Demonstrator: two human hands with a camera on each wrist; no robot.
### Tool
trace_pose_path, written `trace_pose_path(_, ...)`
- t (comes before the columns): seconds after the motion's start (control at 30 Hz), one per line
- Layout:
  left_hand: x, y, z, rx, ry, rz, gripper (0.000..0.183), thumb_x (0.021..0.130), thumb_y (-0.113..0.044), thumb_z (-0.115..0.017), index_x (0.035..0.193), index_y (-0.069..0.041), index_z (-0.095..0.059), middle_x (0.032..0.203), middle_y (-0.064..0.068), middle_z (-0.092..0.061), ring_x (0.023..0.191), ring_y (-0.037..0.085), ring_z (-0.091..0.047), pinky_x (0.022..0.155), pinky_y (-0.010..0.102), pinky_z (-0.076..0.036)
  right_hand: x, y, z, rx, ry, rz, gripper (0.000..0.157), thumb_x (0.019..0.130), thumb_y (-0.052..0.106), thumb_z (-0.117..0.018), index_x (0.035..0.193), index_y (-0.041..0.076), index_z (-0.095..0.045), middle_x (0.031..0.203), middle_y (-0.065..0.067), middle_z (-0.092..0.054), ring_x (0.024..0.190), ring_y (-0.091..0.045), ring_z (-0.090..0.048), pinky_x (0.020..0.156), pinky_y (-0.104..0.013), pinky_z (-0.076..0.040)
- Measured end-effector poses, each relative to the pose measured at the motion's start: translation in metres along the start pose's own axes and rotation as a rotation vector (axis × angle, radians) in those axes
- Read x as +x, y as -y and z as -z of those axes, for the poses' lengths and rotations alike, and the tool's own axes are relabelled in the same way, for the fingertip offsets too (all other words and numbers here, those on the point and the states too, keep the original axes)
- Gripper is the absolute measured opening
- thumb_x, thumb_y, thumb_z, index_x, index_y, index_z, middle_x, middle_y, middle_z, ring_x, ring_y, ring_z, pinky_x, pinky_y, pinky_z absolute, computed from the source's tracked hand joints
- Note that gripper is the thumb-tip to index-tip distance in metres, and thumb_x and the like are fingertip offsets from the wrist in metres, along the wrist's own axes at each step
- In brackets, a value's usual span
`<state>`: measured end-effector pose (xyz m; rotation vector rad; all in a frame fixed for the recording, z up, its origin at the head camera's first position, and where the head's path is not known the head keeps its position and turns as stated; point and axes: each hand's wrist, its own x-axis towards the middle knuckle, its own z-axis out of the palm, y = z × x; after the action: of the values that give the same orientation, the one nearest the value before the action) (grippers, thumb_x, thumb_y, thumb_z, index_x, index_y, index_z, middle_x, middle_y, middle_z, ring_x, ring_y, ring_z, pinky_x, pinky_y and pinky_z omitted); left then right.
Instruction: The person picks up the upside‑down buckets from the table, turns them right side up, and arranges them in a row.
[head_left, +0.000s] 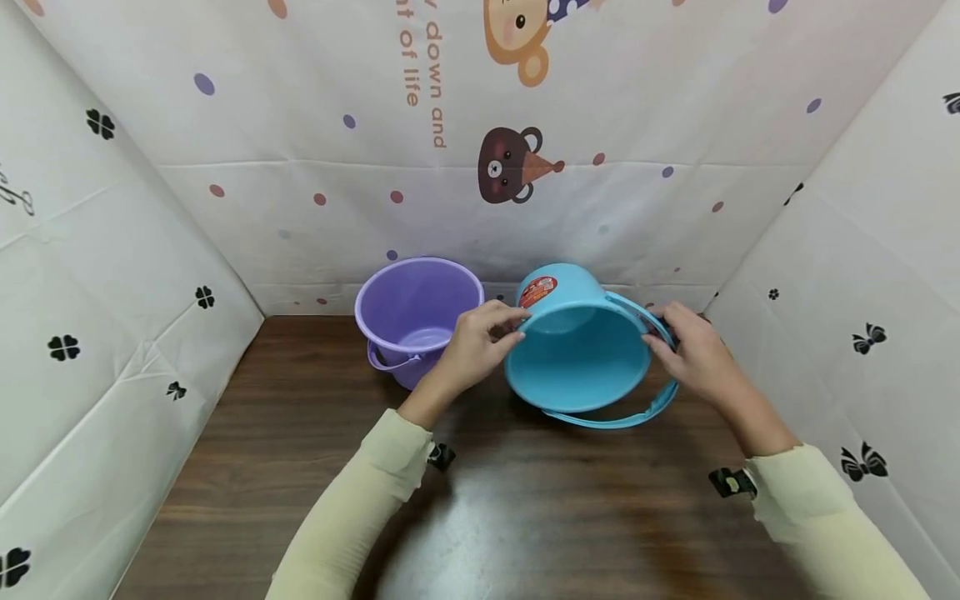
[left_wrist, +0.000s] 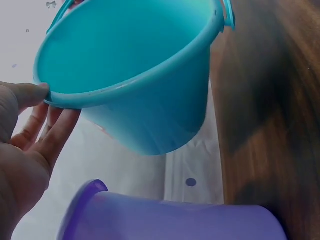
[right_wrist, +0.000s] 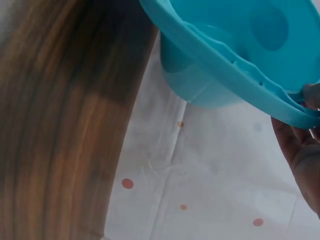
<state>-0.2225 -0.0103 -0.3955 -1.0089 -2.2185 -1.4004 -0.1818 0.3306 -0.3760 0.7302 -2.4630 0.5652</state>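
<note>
A light-blue bucket (head_left: 577, 354) is tilted with its mouth facing me, a red label on its outer wall. My left hand (head_left: 480, 342) pinches its rim at the left, thumb inside and fingers beneath, as the left wrist view shows with the hand (left_wrist: 30, 150). On the other side my right hand (head_left: 693, 346) grips the bucket's blue handle (head_left: 663, 400), which hangs out in front of the mouth. In the right wrist view the right hand (right_wrist: 302, 150) is partly cut off by the frame edge. A purple bucket (head_left: 420, 304) stands upright to the left, behind my left hand.
The dark wooden table (head_left: 300, 483) stretches out in front. A patterned white cloth (head_left: 300, 225) rises behind the buckets, with more white cloth along the left and right sides. Little distance separates the two buckets.
</note>
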Motion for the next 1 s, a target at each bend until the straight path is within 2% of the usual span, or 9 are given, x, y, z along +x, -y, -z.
trace_pose_path(0.17, 0.009, -0.001, 0.000, 0.024, -0.004, 0.029, 0.029, 0.089, 0.001, -0.077, 0.118, -0.003, -0.076, 0.097, 0.011, -0.071, 0.086, 0.019, -0.069, 0.074, 0.025, -0.059, 0.010, -0.004, 0.006, 0.038, 0.019, -0.012, 0.034, 0.084, -0.009, -0.078, 0.114, -0.004, -0.063, 0.094, -0.012, -0.062, 0.076, -0.013, -0.051, 0.061, -0.019, -0.043)
trace_pose_path(0.33, 0.017, -0.003, 0.000, 0.049, 0.023, 0.089, 0.032, 0.092, -0.001, -0.074, 0.124, -0.006, -0.075, 0.100, 0.011, -0.071, 0.089, 0.020, -0.071, 0.077, 0.025, -0.059, 0.022, -0.007, 0.013, 0.075, 0.094, -0.097, 0.035, 0.090, -0.004, -0.075, 0.123, -0.006, -0.063, 0.104, -0.019, -0.066, 0.086, -0.025, -0.062, 0.066, -0.026, -0.052)
trace_pose_path(0.43, 0.023, -0.003, -0.002, 0.043, 0.026, 0.124, 0.033, 0.092, 0.000, -0.074, 0.125, -0.006, -0.074, 0.101, 0.011, -0.071, 0.089, 0.020, -0.072, 0.076, 0.024, -0.060, 0.030, -0.009, 0.017, 0.100, 0.168, -0.182, 0.031, 0.097, 0.002, -0.070, 0.126, -0.005, -0.062, 0.104, -0.018, -0.066, 0.088, -0.027, -0.062, 0.067, -0.028, -0.054)
trace_pose_path(0.67, 0.035, 0.000, -0.003, 0.033, 0.020, 0.229, 0.032, 0.093, -0.005, -0.074, 0.124, -0.010, -0.076, 0.102, 0.009, -0.073, 0.087, 0.019, -0.073, 0.072, 0.024, -0.059, 0.047, -0.018, 0.020, 0.171, 0.297, -0.333, 0.020, 0.104, 0.012, -0.061, 0.119, -0.002, -0.063, 0.101, -0.018, -0.066, 0.084, -0.028, -0.058, 0.065, -0.028, -0.051)
trace_pose_path(0.87, 0.042, 0.002, -0.004, 0.014, 0.020, 0.334, 0.031, 0.095, -0.006, -0.072, 0.125, -0.011, -0.075, 0.101, 0.009, -0.073, 0.087, 0.019, -0.073, 0.069, 0.027, -0.060, 0.060, -0.026, 0.016, 0.211, 0.370, -0.418, 0.026, 0.104, 0.014, -0.060, 0.126, -0.001, -0.062, 0.106, -0.019, -0.066, 0.085, -0.030, -0.064, 0.066, -0.028, -0.055)
trace_pose_path(1.0, 0.044, 0.003, -0.005, 0.002, 0.025, 0.399, 0.030, 0.097, -0.008, -0.071, 0.126, -0.012, -0.075, 0.100, 0.008, -0.073, 0.090, 0.019, -0.073, 0.070, 0.028, -0.061, 0.066, -0.033, 0.013, 0.232, 0.399, -0.442, 0.029, 0.104, 0.013, -0.060, 0.129, -0.001, -0.062, 0.102, -0.019, -0.067, 0.082, -0.029, -0.064, 0.064, -0.028, -0.054)
